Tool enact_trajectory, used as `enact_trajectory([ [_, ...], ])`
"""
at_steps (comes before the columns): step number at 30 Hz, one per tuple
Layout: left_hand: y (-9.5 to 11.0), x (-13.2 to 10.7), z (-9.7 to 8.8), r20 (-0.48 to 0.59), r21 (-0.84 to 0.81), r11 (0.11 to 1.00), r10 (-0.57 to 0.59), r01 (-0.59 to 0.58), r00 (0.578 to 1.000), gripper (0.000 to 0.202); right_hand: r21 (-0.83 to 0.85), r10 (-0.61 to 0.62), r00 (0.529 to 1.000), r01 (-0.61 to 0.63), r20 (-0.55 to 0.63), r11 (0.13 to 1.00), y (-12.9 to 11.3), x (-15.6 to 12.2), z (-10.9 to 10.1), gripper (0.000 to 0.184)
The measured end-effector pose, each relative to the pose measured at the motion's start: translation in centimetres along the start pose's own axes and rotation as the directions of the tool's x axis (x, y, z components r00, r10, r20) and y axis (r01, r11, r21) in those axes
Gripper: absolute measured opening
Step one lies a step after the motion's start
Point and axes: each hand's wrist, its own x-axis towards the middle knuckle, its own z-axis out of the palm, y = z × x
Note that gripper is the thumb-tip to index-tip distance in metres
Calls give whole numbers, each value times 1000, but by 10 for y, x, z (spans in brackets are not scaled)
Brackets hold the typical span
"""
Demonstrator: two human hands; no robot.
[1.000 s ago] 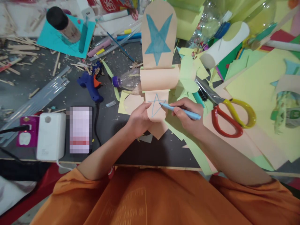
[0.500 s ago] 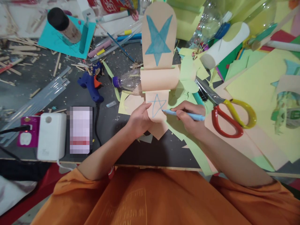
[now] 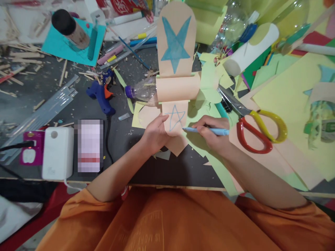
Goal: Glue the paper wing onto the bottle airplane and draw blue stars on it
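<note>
A toy plane made from a plastic bottle (image 3: 143, 90) lies before me, its middle wrapped in peach paper. The far paper wing (image 3: 176, 68) bears a blue filled-in star; the near wing (image 3: 180, 107) carries a star in blue outline. My left hand (image 3: 157, 132) pinches the near wing's left edge, thumb on top and fingers underneath. In my right hand (image 3: 213, 130) is a light blue marker pen (image 3: 193, 130), its tip by the near wing's lower right edge. Whether the tip touches the paper I cannot tell.
Scissors (image 3: 251, 122) with red and yellow handles lie right of my right hand on paper sheets. A blue glue gun (image 3: 102, 97), a phone (image 3: 90, 146) and a white power bank (image 3: 57, 153) lie to the left. A white tube (image 3: 251, 50) lies back right.
The marker's tip has moved down and slightly right, off the star's lines toward the wing's edge. My left hand stays on the wing.
</note>
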Motion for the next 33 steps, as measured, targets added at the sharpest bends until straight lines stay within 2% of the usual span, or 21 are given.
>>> enact_trajectory([
  [7, 1, 0, -2, 10, -5, 1000, -3, 3, 1000, 23, -26, 62, 998, -62, 9, 998, 1, -1, -4, 26],
  [9, 1, 1, -3, 35, -4, 1000, -18, 18, 999, 23, 58, 19, 999, -17, -43, 998, 3, -2, -7, 24],
  [11, 2, 1, -4, 62, 10, 1000, -17, 17, 998, 24, 163, -26, 988, 51, -154, 985, 4, -3, -9, 19],
  [13, 1, 1, -6, 88, 38, 999, 11, -14, 996, 22, 199, -21, 974, 67, -224, 978, 5, -3, -10, 17],
  [15, 1, -1, -8, 109, 64, 997, 45, -52, 993, 19, 168, 9, 983, 23, -185, 986, 4, -2, -7, 15],
  [18, 0, -3, -11, 111, 82, 995, 54, -63, 992, 20, 108, 21, 1000, -18, -23, 994, 1, 0, 0, 12],
  [20, 0, -4, -11, 103, 88, 994, 57, -66, 993, 18, 67, 15, 999, -18, 41, 998, -1, 2, 5, 14],
  [23, 1, -6, -8, 120, 88, 992, 75, -86, 990, 21, 22, 23, 998, -24, 56, 999, -2, 3, 10, 21],
  [28, 1, -6, -7, 137, 80, 993, 80, -91, 987, 22, -8, 105, 989, -105, 100, 994, -2, 3, 12, 28],
  [33, 0, -5, -9, 131, 93, 992, 69, -81, 989, 19, 7, 122, 987, -124, 108, 992, -2, 3, 13, 28],
])
